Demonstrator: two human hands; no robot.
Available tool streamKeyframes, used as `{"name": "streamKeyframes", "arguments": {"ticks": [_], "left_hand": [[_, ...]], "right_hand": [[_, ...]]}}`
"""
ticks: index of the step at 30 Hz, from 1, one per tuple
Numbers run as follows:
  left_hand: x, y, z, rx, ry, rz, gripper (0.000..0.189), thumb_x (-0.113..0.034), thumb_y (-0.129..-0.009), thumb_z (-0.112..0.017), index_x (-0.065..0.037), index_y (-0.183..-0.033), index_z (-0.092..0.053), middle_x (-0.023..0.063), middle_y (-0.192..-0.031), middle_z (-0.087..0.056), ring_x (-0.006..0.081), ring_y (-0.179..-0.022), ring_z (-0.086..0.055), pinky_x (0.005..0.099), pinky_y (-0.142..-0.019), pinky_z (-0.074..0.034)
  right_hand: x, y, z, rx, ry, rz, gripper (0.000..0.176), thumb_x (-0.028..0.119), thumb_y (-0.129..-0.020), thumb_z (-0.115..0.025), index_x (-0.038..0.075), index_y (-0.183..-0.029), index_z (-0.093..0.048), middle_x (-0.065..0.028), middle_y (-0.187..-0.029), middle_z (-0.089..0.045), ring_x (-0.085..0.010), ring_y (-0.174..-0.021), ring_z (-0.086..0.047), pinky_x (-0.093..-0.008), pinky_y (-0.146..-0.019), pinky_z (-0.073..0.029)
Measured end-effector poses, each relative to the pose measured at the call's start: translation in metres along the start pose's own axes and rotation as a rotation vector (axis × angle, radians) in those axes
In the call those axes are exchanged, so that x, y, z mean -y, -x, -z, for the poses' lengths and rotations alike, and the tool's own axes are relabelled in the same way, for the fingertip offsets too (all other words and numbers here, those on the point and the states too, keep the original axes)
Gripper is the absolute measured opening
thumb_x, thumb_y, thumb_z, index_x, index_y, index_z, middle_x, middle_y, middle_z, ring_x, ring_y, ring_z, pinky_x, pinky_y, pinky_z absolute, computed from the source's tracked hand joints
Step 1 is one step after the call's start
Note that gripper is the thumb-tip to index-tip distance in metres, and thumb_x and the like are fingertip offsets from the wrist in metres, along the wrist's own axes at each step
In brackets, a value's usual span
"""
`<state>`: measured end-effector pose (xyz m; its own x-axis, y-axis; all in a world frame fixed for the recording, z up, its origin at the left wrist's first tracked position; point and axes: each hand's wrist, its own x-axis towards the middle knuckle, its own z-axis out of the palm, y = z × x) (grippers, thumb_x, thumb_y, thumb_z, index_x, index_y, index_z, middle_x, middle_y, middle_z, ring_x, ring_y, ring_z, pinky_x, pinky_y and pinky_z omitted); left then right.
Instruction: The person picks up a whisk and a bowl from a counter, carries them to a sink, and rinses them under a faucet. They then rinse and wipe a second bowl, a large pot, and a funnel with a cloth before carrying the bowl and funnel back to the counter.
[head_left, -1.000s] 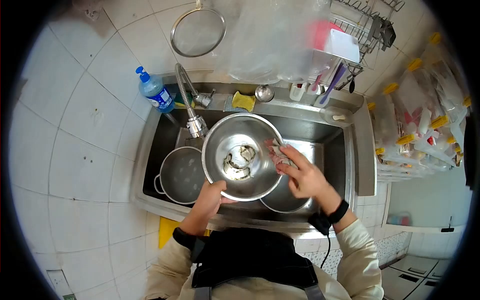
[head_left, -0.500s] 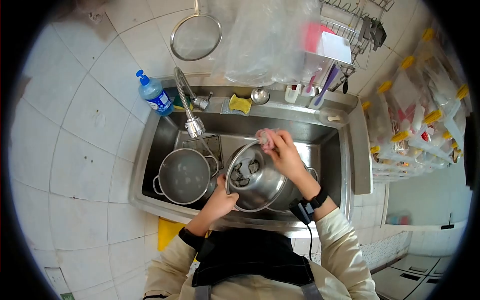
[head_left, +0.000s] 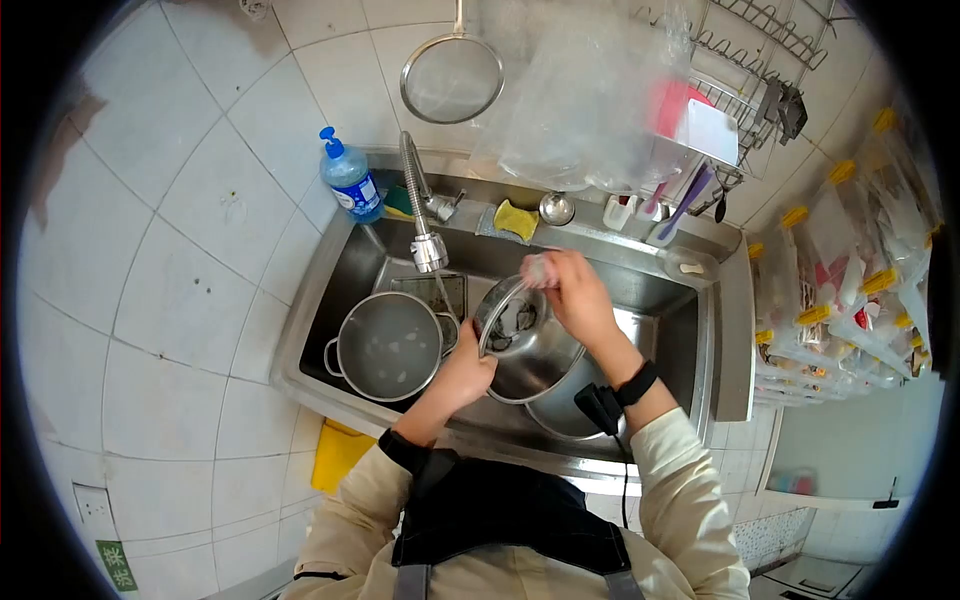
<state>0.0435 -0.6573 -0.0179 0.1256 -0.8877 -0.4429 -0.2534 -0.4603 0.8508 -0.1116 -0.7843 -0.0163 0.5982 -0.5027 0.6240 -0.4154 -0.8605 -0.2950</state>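
Note:
A steel mixing bowl (head_left: 530,345) is tilted on edge over the sink (head_left: 350,260), its opening facing left. My left hand (head_left: 466,377) grips its near rim. Along the far rim my right hand (head_left: 577,295) presses a pinkish scrubbing cloth (head_left: 537,268). Dark residue shows inside the bowl. Under it lies a second steel bowl or pot (head_left: 575,405), mostly hidden.
A steel pot (head_left: 388,347) with water stands in the sink's left part, under the flexible faucet (head_left: 427,245). A blue soap bottle (head_left: 350,180), yellow sponge (head_left: 515,219) and small ladle sit on the back ledge. A strainer (head_left: 452,78) and plastic bags hang on the tiled wall.
The bowl has been tilted from facing up to standing on edge. My right hand with the cloth moved from the bowl's right side to its far rim.

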Motion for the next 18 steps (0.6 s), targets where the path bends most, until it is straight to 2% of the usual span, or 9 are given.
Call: {"name": "streamKeyframes", "arguments": {"ticks": [2,3,5,6,8,12,15,16,18], "left_hand": [[0.010,0.000,-0.007,-0.059,0.018,-0.087,0.066,-0.006,-0.076,-0.041,-0.001,-0.132,-0.009,0.0231,-0.117,-0.040,0.0305,-0.092,-0.054,0.0342,-0.058,-0.052],[0.032,-0.010,-0.015,-0.052,0.014,-0.087,0.066,-0.006,-0.076,-0.041,-0.001,-0.132,-0.009,0.0231,-0.117,-0.040,0.0305,-0.092,-0.054,0.0342,-0.058,-0.052],[0.047,-0.021,-0.022,-0.144,0.146,-0.191,0.070,-0.004,-0.075,-0.043,-0.004,-0.133,-0.005,0.0230,-0.111,-0.043,0.0283,-0.088,-0.054,0.0333,-0.058,-0.051],[0.031,-0.007,-0.026,-0.057,0.460,-0.010,0.072,-0.003,-0.077,-0.041,-0.005,-0.135,0.000,0.0192,-0.118,-0.042,0.0257,-0.099,-0.050,0.0364,-0.075,-0.048],[0.060,-0.025,-0.041,-0.059,0.629,-0.019,0.064,-0.002,-0.079,-0.041,-0.004,-0.134,-0.008,0.0168,-0.119,-0.042,0.0243,-0.100,-0.049,0.0384,-0.082,-0.045],[0.081,-0.043,-0.078,-0.041,1.142,-0.131,0.041,0.001,-0.083,-0.042,-0.002,-0.124,-0.036,0.0115,-0.118,-0.046,0.0226,-0.100,-0.050,0.0419,-0.092,-0.038],[0.073,-0.040,-0.072,0.143,1.200,-0.156,0.034,-0.002,-0.082,-0.047,0.003,-0.115,-0.040,0.0122,-0.118,-0.046,0.0262,-0.109,-0.046,0.0473,-0.098,-0.031],[0.089,-0.046,-0.065,0.227,1.150,-0.146,0.028,0.000,-0.080,-0.048,0.000,-0.109,-0.049,0.0107,-0.110,-0.052,0.0250,-0.103,-0.051,0.0442,-0.090,-0.040],[0.080,-0.039,-0.038,0.227,1.052,-0.151,0.045,-0.006,-0.079,-0.053,-0.001,-0.120,-0.037,0.0115,-0.117,-0.047,0.0253,-0.105,-0.049,0.0415,-0.091,-0.038]], "right_hand": [[-0.016,0.025,-0.017,-0.247,-0.069,-0.374,0.028,0.003,-0.070,-0.058,0.004,-0.097,-0.050,-0.0154,-0.097,-0.053,-0.0342,-0.084,-0.053,-0.0365,-0.075,-0.045],[-0.022,0.038,-0.022,-0.250,-0.066,-0.381,0.028,0.003,-0.070,-0.058,0.004,-0.097,-0.050,-0.0154,-0.097,-0.053,-0.0342,-0.084,-0.053,-0.0365,-0.075,-0.045],[-0.025,0.062,-0.029,-0.241,-0.197,-0.745,0.027,0.006,-0.075,-0.057,0.002,-0.100,-0.046,-0.0164,-0.098,-0.054,-0.0314,-0.077,-0.057,-0.0361,-0.065,-0.048],[-0.023,0.072,-0.034,-0.260,-0.200,-0.757,0.027,0.006,-0.075,-0.057,0.002,-0.100,-0.046,-0.0164,-0.098,-0.054,-0.0314,-0.077,-0.057,-0.0361,-0.065,-0.048],[-0.008,0.093,-0.048,-0.394,-0.649,-1.103,0.023,0.006,-0.078,-0.054,0.005,-0.099,-0.044,-0.0117,-0.092,-0.055,-0.0213,-0.064,-0.058,-0.0310,-0.049,-0.046],[0.025,0.106,-0.073,-0.481,-1.013,-1.170,0.020,0.003,-0.078,-0.052,0.007,-0.095,-0.043,-0.0060,-0.085,-0.053,-0.0116,-0.057,-0.052,-0.0247,-0.040,-0.041],[0.033,0.102,-0.068,-0.553,-1.112,-1.317,0.020,0.000,-0.076,-0.050,0.010,-0.092,-0.042,-0.0035,-0.081,-0.051,-0.0096,-0.050,-0.048,-0.0224,-0.038,-0.039],[0.029,0.099,-0.061,-0.553,-1.078,-1.295,0.020,-0.001,-0.076,-0.049,0.010,-0.092,-0.042,-0.0036,-0.080,-0.051,-0.0098,-0.050,-0.048,-0.0225,-0.037,-0.038],[0.018,0.096,-0.045,-0.534,-1.004,-1.210,0.020,-0.002,-0.075,-0.048,0.010,-0.090,-0.041,-0.0036,-0.079,-0.051,-0.0104,-0.048,-0.047,-0.0230,-0.036,-0.038]]}}
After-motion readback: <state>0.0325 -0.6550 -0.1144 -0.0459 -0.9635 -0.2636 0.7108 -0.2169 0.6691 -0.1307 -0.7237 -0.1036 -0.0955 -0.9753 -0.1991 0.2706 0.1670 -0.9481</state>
